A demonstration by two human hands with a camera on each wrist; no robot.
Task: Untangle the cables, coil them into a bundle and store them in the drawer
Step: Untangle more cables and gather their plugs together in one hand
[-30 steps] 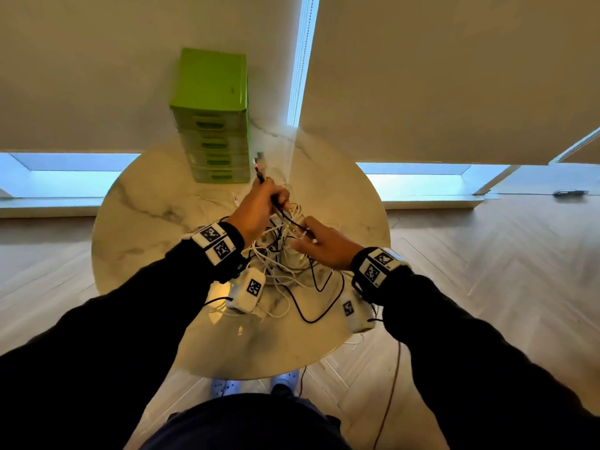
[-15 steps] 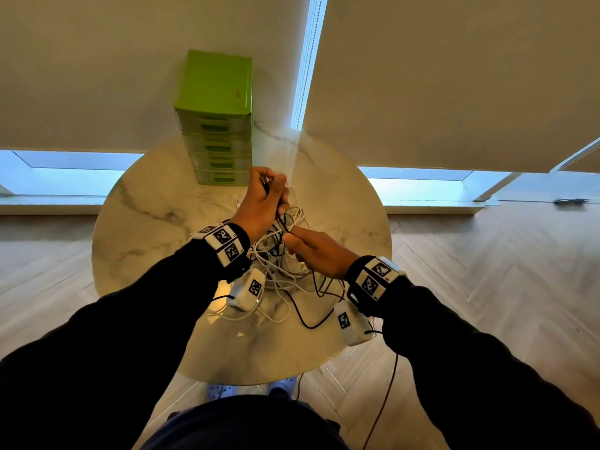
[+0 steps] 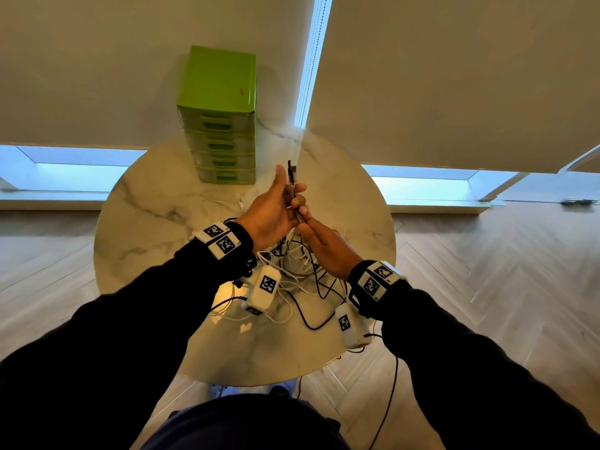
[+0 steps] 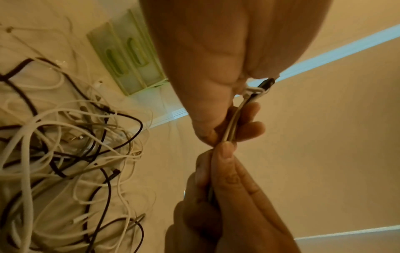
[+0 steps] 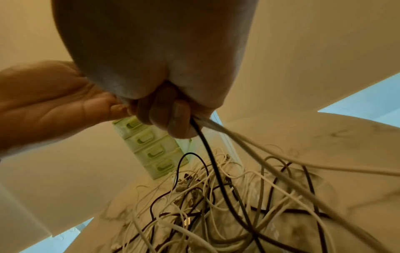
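Left hand [image 3: 272, 209] and right hand [image 3: 319, 243] both pinching gathered cable ends [image 3: 291, 177], raised above tangled cables [image 3: 298, 264] near green drawer unit [image 3: 219, 118].

Both arms in black long sleeves [image 3: 123, 319]. Each wrist carries a black strap with white blocks bearing black square fiducial markers [image 3: 224, 241]. A white camera pod [image 3: 264, 289] hangs beneath each wrist, thin dark lead [image 3: 388, 404] trailing toward 6 o'clock.

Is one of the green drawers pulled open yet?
No, every drawer of the green drawer unit sits flush and closed, as the head view shows.
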